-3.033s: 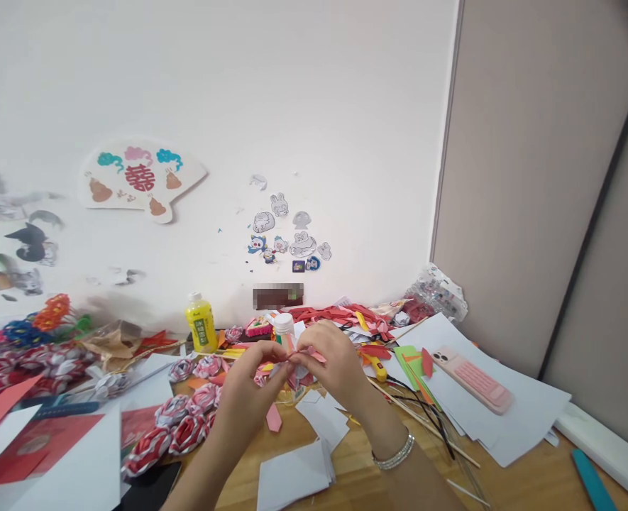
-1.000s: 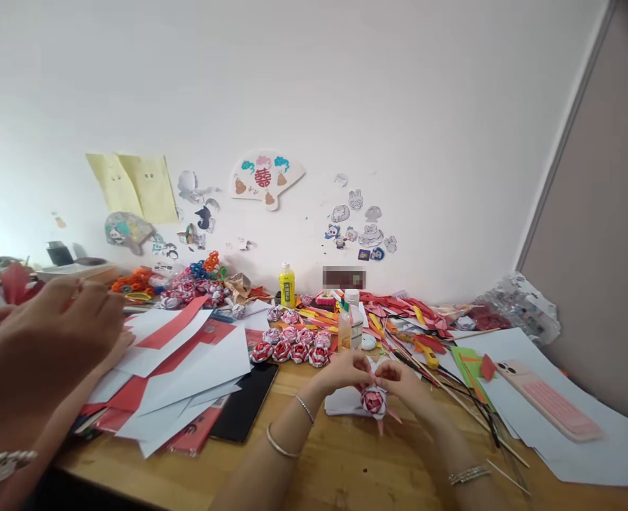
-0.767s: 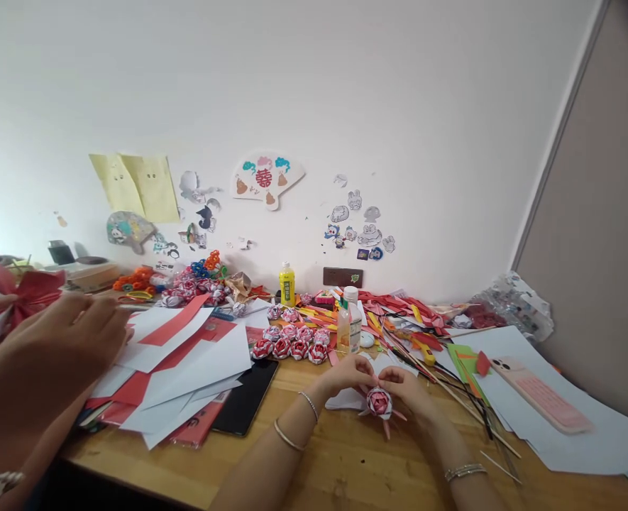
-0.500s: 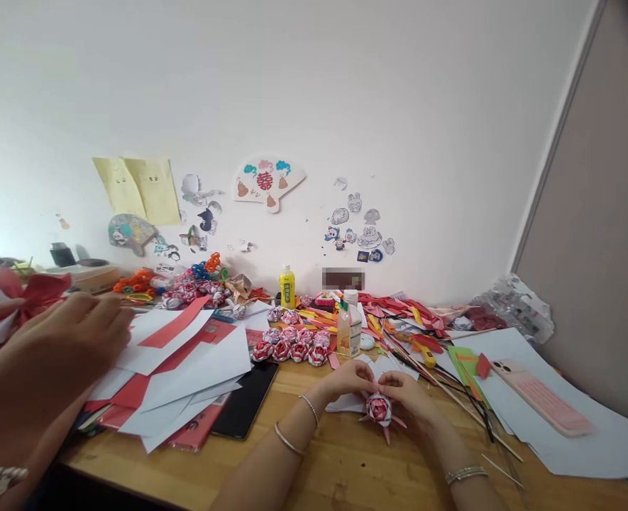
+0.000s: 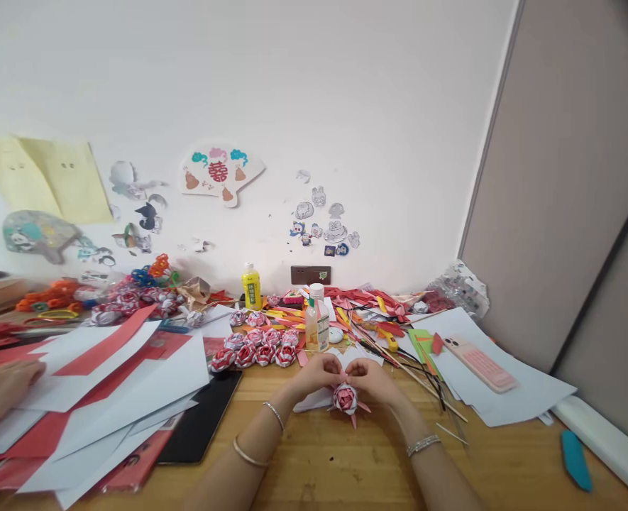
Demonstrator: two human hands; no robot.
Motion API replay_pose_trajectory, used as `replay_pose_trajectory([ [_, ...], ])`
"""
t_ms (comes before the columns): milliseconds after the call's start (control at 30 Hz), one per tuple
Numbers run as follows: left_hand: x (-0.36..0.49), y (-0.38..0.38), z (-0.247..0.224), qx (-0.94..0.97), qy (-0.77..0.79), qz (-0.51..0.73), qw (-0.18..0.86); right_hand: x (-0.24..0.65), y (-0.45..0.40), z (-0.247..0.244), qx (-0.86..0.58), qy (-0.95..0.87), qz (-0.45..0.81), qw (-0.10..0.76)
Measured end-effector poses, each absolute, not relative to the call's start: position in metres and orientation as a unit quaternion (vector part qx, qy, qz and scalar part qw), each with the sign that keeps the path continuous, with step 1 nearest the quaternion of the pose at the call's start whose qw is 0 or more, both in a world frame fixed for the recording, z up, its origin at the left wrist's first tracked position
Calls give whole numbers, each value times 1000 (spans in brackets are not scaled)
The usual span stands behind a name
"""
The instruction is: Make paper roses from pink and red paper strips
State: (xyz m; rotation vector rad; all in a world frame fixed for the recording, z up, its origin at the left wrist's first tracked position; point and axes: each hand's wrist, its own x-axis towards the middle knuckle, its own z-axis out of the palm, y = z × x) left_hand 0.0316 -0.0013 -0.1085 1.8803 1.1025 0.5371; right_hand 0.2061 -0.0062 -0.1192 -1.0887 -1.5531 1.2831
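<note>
Paper flower (image 5: 345, 399), red and white with pink points sticking out around it, sat low over the near middle of the worktop (image 5: 377, 465). On my head-camera feed I had the left hand (image 5: 321, 375) and the right hand (image 5: 370, 376) close together at its far edge, both closed in a pinch on the pink paper there; the exact grip of the fingertips was too small for me to make out. I saw two bracelets on the left wrist and a silvery one on the right.

Just to the left of the hands, white paper (image 5: 314, 401) lay on the wood. Beyond them I could see a clear bottle with a white cap (image 5: 318, 326), and to its left a cluster of similar flowers (image 5: 265, 353), with a yellow bottle (image 5: 251, 287) standing farther off. Coloured paper strips (image 5: 364, 301) lay heaped along the wall. To the right, I noted a phone in a pink case (image 5: 481, 365) on large white sheets (image 5: 531, 404). On the left, loose red and white papers (image 5: 143, 383) partly covered a black tablet (image 5: 212, 419), and another person's hand (image 5: 2, 394) was over the papers at the far left side.
</note>
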Motion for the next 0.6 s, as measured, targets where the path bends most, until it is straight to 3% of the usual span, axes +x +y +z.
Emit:
replay_pose_trajectory([
  [600, 33, -2, -98, 777, 451, 244, 366, 202, -6, -117, -463, -684, 367, 428],
])
